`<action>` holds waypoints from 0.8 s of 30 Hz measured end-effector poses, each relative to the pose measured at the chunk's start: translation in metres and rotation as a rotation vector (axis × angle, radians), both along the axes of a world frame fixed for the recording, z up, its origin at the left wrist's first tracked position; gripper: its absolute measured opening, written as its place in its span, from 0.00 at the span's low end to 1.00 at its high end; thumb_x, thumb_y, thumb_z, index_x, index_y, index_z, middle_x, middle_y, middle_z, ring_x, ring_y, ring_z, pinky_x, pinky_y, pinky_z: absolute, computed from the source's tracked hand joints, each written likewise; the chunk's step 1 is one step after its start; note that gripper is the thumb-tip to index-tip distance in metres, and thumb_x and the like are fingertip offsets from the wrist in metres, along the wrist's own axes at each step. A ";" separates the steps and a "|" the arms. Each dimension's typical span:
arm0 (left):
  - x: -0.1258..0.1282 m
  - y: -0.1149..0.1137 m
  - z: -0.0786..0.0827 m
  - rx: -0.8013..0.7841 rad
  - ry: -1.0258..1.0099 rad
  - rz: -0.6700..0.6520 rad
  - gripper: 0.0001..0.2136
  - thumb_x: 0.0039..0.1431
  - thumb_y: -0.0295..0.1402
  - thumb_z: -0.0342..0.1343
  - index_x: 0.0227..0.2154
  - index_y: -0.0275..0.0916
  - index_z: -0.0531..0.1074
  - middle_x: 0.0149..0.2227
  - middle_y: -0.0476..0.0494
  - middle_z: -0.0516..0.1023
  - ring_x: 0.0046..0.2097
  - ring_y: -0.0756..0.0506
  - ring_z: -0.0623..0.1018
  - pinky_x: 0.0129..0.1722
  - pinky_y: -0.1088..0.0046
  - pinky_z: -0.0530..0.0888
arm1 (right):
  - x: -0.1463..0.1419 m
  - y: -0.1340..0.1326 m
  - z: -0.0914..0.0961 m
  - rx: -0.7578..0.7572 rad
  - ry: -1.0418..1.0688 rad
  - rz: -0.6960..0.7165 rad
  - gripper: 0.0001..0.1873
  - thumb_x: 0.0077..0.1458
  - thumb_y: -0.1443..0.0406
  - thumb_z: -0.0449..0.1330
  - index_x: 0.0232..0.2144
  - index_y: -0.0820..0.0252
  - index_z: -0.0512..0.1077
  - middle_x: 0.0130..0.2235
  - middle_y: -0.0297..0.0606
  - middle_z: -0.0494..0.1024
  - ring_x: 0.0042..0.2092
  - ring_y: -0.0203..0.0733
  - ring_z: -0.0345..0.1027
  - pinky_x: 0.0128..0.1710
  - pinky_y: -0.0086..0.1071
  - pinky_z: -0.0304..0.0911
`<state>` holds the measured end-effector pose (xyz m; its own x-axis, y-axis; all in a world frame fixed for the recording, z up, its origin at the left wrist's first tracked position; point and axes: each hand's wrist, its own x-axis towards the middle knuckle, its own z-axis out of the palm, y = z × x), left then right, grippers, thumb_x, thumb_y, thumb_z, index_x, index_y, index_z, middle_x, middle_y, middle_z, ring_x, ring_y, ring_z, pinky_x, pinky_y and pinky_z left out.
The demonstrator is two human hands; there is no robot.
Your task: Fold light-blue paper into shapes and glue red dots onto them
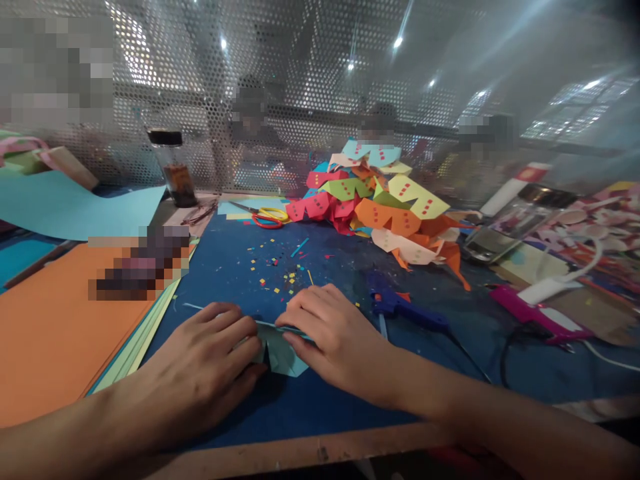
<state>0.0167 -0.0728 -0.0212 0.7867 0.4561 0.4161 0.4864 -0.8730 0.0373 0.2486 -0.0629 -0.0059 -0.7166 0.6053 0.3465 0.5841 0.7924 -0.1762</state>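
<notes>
Leftmost, orange sheets (50, 333): stacked off the left edge of the blue mat (320, 407), edges fanned out; a nudge from the forearm could push them onto the mat.
Left hand (200, 363): palm down near the mat's front edge, fingers close together and flat on the left end of the paper. It presses rather than pinches.
Scissors (267, 217): at the mat's far edge, well apart from both hands, so I see little hazard there.
Scraps (280, 273): tiny coloured bits scattered mid-mat, just beyond the fingers. One caught under the paper could put a bump in the fold.
Light-blue paper (283, 357): flat on the mat near its front edge, between and under both hands and partly hidden. Uneven pressure could shift it and skew the crease.
Right hand (335, 333): on the mat right of centre, fingers slightly spread, tips bearing down on the paper's upper edge.
Folded paper pile (380, 200): at the mat's far right, loosely heaped; it could slide.
Blue glue gun (405, 310): on the mat just beside the right wrist. I cannot tell if it is hot; if so, it could burn the wrist.
Pink glue gun (540, 317): past the mat's right side, with its cord loose, which could snag.
</notes>
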 end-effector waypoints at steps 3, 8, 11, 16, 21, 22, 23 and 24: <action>0.001 -0.003 -0.004 0.086 -0.038 0.036 0.07 0.66 0.29 0.52 0.31 0.37 0.70 0.29 0.46 0.75 0.33 0.42 0.75 0.39 0.58 0.72 | -0.007 0.004 0.007 -0.055 -0.002 0.042 0.06 0.64 0.68 0.58 0.42 0.62 0.74 0.42 0.39 0.75 0.44 0.43 0.66 0.43 0.36 0.54; 0.000 -0.008 -0.008 0.068 -0.089 0.100 0.06 0.67 0.27 0.50 0.36 0.36 0.72 0.33 0.44 0.78 0.36 0.42 0.78 0.45 0.57 0.73 | -0.019 0.010 0.005 -0.122 -0.008 0.085 0.04 0.63 0.68 0.60 0.40 0.61 0.74 0.42 0.38 0.77 0.45 0.42 0.66 0.45 0.35 0.55; -0.001 -0.010 -0.009 0.038 -0.115 0.147 0.08 0.67 0.27 0.48 0.36 0.37 0.73 0.35 0.44 0.79 0.37 0.43 0.79 0.48 0.57 0.73 | -0.020 0.014 0.000 -0.149 -0.024 0.084 0.03 0.63 0.68 0.60 0.38 0.61 0.74 0.41 0.38 0.76 0.44 0.41 0.66 0.45 0.35 0.56; -0.001 -0.010 -0.009 -0.092 -0.127 0.206 0.09 0.67 0.27 0.47 0.35 0.39 0.72 0.37 0.44 0.79 0.39 0.42 0.78 0.41 0.61 0.73 | -0.019 0.016 -0.003 -0.171 -0.017 0.106 0.04 0.64 0.67 0.59 0.38 0.61 0.75 0.41 0.37 0.76 0.44 0.40 0.66 0.46 0.34 0.57; 0.000 -0.008 -0.007 -0.190 -0.103 0.249 0.09 0.66 0.27 0.46 0.33 0.40 0.70 0.38 0.44 0.76 0.39 0.42 0.75 0.38 0.61 0.71 | -0.019 0.017 -0.003 -0.161 -0.029 0.100 0.03 0.62 0.67 0.61 0.37 0.61 0.76 0.41 0.36 0.76 0.43 0.41 0.65 0.46 0.35 0.57; 0.000 -0.008 -0.007 -0.201 -0.100 0.249 0.09 0.65 0.27 0.46 0.33 0.40 0.70 0.37 0.44 0.75 0.38 0.42 0.74 0.38 0.61 0.71 | -0.020 0.018 -0.003 -0.163 -0.029 0.099 0.04 0.62 0.66 0.62 0.37 0.61 0.76 0.41 0.36 0.76 0.43 0.41 0.65 0.45 0.35 0.57; 0.000 -0.007 -0.007 -0.211 -0.096 0.244 0.09 0.65 0.26 0.46 0.33 0.40 0.70 0.37 0.44 0.75 0.38 0.43 0.74 0.38 0.62 0.70 | -0.020 0.018 -0.003 -0.168 -0.028 0.101 0.04 0.62 0.66 0.62 0.37 0.61 0.76 0.41 0.36 0.76 0.43 0.41 0.65 0.45 0.35 0.57; 0.000 -0.007 -0.006 -0.220 -0.093 0.240 0.09 0.65 0.26 0.46 0.32 0.40 0.69 0.37 0.44 0.75 0.38 0.43 0.73 0.38 0.62 0.70 | -0.020 0.019 -0.003 -0.174 -0.025 0.103 0.04 0.63 0.66 0.61 0.37 0.61 0.76 0.41 0.36 0.76 0.43 0.41 0.65 0.45 0.35 0.57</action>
